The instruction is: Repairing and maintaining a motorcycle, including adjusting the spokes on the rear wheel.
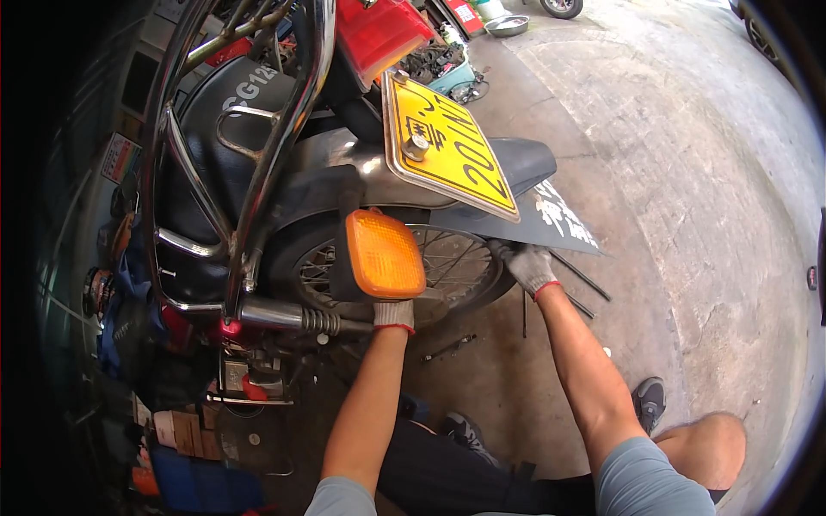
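The rear wheel (452,262) of a motorcycle stands in front of me, with spokes and a black tyre. My right hand (528,267), in a grey-white glove with a red cuff, grips the tyre's back edge under the black mud flap (533,228); some fingers are hidden. Only the wrist part of my left hand (393,316) shows, gloved alike. Its fingers are hidden behind the orange turn signal (385,254), near the wheel's lower side. Above the wheel, a yellow licence plate (456,146) hangs beside the red tail light (379,34).
Chrome rack bars (280,146) rise over the black seat (219,99). Several dark rods (581,275) and a slim metal tool (450,347) lie on the concrete floor. At the back are a teal bin (452,77) of parts and a metal basin (507,27). Boxes (185,433) stand at lower left.
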The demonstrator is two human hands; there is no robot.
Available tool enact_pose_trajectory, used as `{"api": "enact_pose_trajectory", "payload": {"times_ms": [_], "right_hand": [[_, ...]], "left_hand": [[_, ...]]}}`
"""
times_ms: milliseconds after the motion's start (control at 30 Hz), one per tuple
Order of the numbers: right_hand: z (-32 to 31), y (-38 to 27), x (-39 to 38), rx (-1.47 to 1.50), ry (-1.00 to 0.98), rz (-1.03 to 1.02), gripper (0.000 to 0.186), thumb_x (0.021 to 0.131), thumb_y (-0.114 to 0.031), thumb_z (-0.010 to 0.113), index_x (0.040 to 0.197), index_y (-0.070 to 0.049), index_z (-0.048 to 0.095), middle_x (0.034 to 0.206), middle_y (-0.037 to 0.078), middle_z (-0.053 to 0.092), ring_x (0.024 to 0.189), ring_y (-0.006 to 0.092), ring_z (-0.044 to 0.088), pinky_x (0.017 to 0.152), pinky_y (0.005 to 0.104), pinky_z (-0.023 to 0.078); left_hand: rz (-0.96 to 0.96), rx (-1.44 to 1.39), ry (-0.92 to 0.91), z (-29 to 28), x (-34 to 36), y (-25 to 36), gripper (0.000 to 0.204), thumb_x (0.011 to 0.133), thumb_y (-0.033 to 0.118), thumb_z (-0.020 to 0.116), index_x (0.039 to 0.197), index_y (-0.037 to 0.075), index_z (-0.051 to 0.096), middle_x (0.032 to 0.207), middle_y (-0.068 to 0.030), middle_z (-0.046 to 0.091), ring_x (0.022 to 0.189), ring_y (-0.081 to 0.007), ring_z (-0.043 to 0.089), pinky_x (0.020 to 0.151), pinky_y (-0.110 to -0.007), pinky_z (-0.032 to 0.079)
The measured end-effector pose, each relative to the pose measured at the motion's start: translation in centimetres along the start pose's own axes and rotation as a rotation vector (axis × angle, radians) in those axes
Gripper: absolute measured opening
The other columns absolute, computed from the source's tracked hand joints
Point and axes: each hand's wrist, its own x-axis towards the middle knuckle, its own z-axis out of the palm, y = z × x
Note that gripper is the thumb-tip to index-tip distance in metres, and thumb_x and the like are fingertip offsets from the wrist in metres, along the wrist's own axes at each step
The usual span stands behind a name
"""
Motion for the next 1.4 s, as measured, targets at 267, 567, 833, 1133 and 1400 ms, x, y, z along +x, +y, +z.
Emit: {"api": "enact_pose_trajectory", "payload": {"times_ms": [267, 567, 833, 1133, 1400], "right_hand": [[-2.7, 0.7, 3.6, -0.138, 0.008, -0.362, 0.028, 0.083, -0.025, 0.055, 0.101, -0.006, 0.063, 0.095, 0.016, 0.065, 0.089, 0.032, 0.06, 0.078, 0.0397, 0.046], [-1.5, 2.6, 3.3, -0.254, 0.147, -0.397, 0.023, 0.081, -0.024, 0.053, 0.094, -0.008, 0.065, 0.089, 0.014, 0.066, 0.087, 0.0344, 0.06, 0.082, 0.0426, 0.044], [-0.6, 2.0, 3.8, -0.375, 0.298, -0.533, 0.024, 0.082, -0.022, 0.051, 0.096, -0.008, 0.064, 0.088, 0.015, 0.066, 0.087, 0.035, 0.06, 0.08, 0.0429, 0.045], [0.4, 5.7, 2.7, -0.059, 0.178, -0.384, 0.022, 0.082, -0.018, 0.056, 0.098, -0.004, 0.063, 0.094, 0.015, 0.065, 0.09, 0.0325, 0.06, 0.08, 0.0403, 0.046], [3.6, 14.6, 1.3, 0.299, 0.178, 0.106, 0.039, 0.093, -0.026, 0.043, 0.121, -0.001, 0.053, 0.123, 0.021, 0.054, 0.116, 0.0327, 0.048, 0.099, 0.0389, 0.036]], "left_hand": [[-0.014, -0.583, 0.166, 10.3, -0.5, 0.0, 0.041, 0.097, 0.026, 0.045, 0.13, 0.003, 0.043, 0.127, -0.0079, 0.047, 0.114, -0.0196, 0.045, 0.098, -0.031, 0.037], [0.081, -0.426, 0.09, 10.8, 1.9, -2.8, 0.05, 0.095, 0.034, 0.048, 0.127, -0.003, 0.043, 0.124, -0.0111, 0.049, 0.112, -0.0201, 0.046, 0.096, -0.031, 0.037], [0.182, -0.278, 0.019, 11.2, 3.0, -4.0, 0.059, 0.093, 0.042, 0.05, 0.123, -0.008, 0.043, 0.121, -0.0139, 0.051, 0.11, -0.0206, 0.047, 0.095, -0.032, 0.037], [0.365, 0.338, -0.096, 11.9, 0.9, -5.1, 0.071, 0.088, 0.054, 0.052, 0.122, -0.008, 0.046, 0.119, -0.0177, 0.053, 0.109, -0.0239, 0.049, 0.095, -0.034, 0.037], [0.393, 0.008, 0.027, 8.4, 2.1, -7.9, 0.065, 0.089, 0.053, 0.05, 0.118, -0.005, 0.05, 0.115, -0.0157, 0.056, 0.105, -0.0234, 0.052, 0.091, -0.035, 0.039]]}}
